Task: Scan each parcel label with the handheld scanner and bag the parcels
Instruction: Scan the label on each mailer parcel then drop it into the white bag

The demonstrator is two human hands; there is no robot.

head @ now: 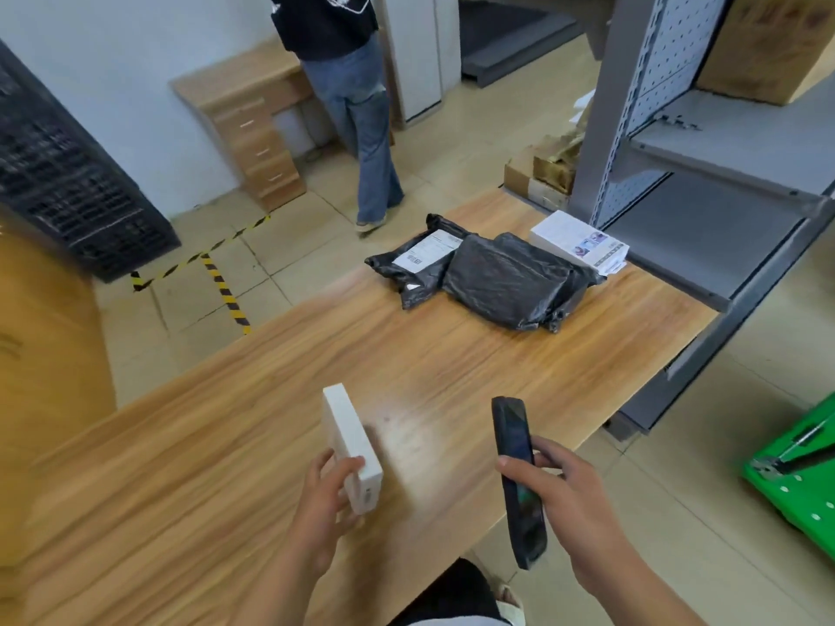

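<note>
Your left hand (327,490) grips white box (352,449) on edge over worktop (180,467), label side turned toward scanner (517,481) clasped in right hand (565,494); black parcels (488,277) wait beyond.

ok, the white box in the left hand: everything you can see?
The white box is slim, flat, rectangular, plain matte white, apparently card. It stands on edge, long side pointing away, over the wooden table; contact unclear. The left hand grips its near end, thumb on top. Small dark print marks the near end face.
</note>
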